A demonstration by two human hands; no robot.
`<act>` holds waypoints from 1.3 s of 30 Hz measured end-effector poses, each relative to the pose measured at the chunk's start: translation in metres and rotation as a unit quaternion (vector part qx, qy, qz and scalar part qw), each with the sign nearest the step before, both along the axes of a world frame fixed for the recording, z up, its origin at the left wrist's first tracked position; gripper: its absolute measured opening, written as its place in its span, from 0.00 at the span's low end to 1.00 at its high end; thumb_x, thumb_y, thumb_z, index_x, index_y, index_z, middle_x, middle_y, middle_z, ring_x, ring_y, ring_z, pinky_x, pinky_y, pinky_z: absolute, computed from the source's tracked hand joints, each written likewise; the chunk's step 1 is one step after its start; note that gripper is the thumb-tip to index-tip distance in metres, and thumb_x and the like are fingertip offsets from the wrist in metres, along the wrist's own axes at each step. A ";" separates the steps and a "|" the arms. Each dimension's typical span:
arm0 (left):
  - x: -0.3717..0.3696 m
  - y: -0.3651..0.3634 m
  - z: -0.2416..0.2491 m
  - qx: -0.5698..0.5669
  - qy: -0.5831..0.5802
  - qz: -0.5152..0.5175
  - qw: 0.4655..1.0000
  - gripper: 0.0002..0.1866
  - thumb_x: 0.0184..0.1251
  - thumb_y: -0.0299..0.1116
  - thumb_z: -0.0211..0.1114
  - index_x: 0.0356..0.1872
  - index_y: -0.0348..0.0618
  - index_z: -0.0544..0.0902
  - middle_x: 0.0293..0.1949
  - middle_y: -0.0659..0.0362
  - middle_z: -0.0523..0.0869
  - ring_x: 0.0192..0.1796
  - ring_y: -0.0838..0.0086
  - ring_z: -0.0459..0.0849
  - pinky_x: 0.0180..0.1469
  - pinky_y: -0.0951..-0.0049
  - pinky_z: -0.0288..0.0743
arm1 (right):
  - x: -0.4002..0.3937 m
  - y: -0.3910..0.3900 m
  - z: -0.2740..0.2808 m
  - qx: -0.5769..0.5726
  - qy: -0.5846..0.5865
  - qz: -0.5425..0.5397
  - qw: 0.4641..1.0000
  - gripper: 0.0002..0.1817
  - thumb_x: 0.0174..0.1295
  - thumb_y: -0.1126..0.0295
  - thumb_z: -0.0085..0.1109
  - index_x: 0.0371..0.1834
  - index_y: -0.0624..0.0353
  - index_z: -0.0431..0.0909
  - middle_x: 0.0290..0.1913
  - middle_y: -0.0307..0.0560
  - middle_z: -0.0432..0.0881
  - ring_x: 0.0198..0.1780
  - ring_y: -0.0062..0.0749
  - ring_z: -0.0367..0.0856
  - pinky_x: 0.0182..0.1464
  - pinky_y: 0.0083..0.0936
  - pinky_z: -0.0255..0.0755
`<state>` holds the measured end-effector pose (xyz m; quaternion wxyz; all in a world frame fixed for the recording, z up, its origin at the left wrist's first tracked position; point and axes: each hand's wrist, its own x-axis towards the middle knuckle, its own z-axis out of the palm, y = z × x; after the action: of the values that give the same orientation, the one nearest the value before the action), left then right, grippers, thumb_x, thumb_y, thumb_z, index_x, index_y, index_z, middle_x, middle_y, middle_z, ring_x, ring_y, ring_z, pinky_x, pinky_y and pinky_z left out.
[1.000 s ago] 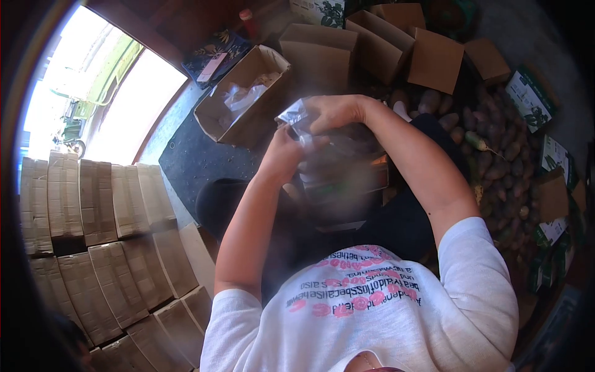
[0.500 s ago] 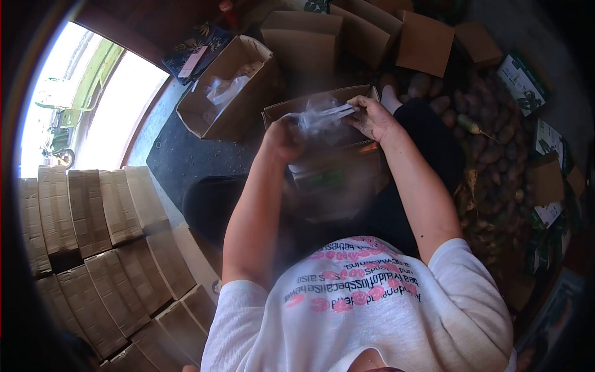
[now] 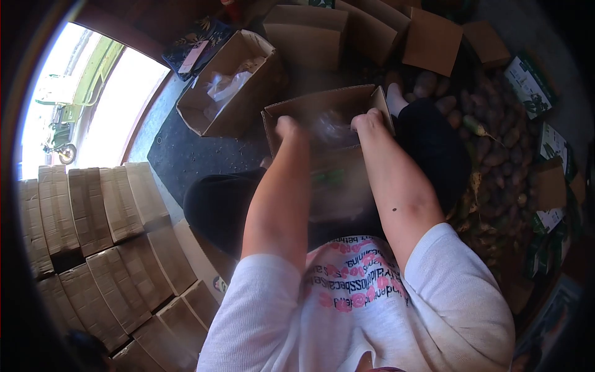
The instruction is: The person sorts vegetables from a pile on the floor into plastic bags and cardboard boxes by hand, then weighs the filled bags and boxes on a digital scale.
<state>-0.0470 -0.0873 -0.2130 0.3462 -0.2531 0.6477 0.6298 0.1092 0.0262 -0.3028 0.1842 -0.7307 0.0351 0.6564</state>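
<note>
An open cardboard box point(image 3: 338, 164) stands between my legs, a blurred green print on its near side. Inside its opening sits a clear plastic bag point(image 3: 331, 128), crumpled and smeared by motion. My left hand point(image 3: 287, 128) is down in the box's left end, fingers curled and mostly hidden, at the bag's left side. At the right end, my right hand point(image 3: 367, 119) is closed at the bag's edge with its knuckles up. What lies beneath the bag is hidden.
Another open carton point(image 3: 204, 108) holds clear plastic bags. Beside it a phone point(image 3: 194, 56) rests on dark patterned cloth. Brown tubers point(image 3: 496, 136) are heaped at right. Empty boxes point(image 3: 307, 37) line the far side; stacked cartons point(image 3: 114, 242) fill the left.
Both hands have gone from holding the bunched plastic bag above the box to down inside its opening, further apart. The bag has moved down with them and spread out.
</note>
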 end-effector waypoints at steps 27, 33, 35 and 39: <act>-0.006 -0.065 0.053 0.367 -0.080 -0.275 0.885 0.14 0.70 0.29 0.54 0.54 0.56 0.68 0.48 0.51 0.80 0.45 0.66 0.82 0.42 0.73 0.79 | 0.018 -0.085 0.154 0.359 0.323 0.352 0.802 0.32 0.56 0.82 0.53 0.65 0.46 0.66 0.53 0.37 0.79 0.37 0.25 0.82 0.36 0.17 0.79; -0.021 -0.058 0.064 0.382 -0.122 -0.485 0.777 0.24 0.61 0.34 0.66 0.57 0.55 0.68 0.48 0.54 0.80 0.45 0.66 0.81 0.45 0.69 0.75 | 0.001 -0.084 0.155 0.376 0.321 0.464 0.735 0.37 0.48 0.83 0.58 0.66 0.52 0.61 0.48 0.42 0.79 0.36 0.25 0.82 0.32 0.18 0.76; -0.024 -0.051 0.065 0.392 -0.130 -0.539 0.734 0.29 0.54 0.33 0.72 0.57 0.52 0.68 0.49 0.55 0.79 0.45 0.66 0.81 0.46 0.67 0.76 | -0.001 -0.080 0.150 0.391 0.348 0.462 0.716 0.32 0.47 0.80 0.62 0.60 0.56 0.67 0.45 0.45 0.79 0.34 0.26 0.82 0.29 0.20 0.75; -0.029 -0.040 0.067 0.367 -0.137 -0.585 0.710 0.27 0.54 0.29 0.71 0.54 0.47 0.69 0.46 0.57 0.79 0.44 0.70 0.82 0.45 0.67 0.78 | 0.002 -0.059 0.130 0.354 0.378 0.485 0.704 0.17 0.50 0.73 0.67 0.43 0.61 0.77 0.37 0.41 0.80 0.29 0.24 0.79 0.31 0.20 0.76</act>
<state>-0.0757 -0.1271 -0.1461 0.7958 0.2398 0.3299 0.4476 0.1111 -0.0323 -0.1725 0.0568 -0.2180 -0.4928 0.8405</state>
